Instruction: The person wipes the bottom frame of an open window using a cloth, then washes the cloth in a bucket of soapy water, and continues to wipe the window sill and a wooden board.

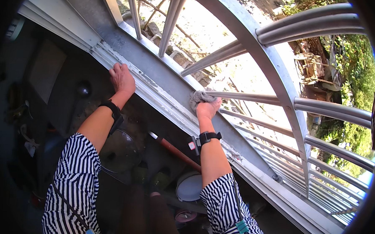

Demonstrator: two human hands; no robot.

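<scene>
My right hand (208, 108) is closed around a crumpled grey cloth (200, 98). It presses the cloth to a metal bar (247, 96) of the window grille, just above the grey sill (156, 62). Farther left, my left hand (123, 80) has its fingers bent over the white window frame (155, 96), gripping its inner edge. Flaking white patches show along the frame's track between the hands. Both wrists carry black straps, and striped sleeves cover the upper arms.
A curved flat metal band (265, 53) ties the grille bars together. Outside lie bright ground, branches and green plants (356, 82). Below the frame, in shadow, are a brown-red handle (179, 154), a pale basin (189, 187) and a round lid-like thing (121, 149).
</scene>
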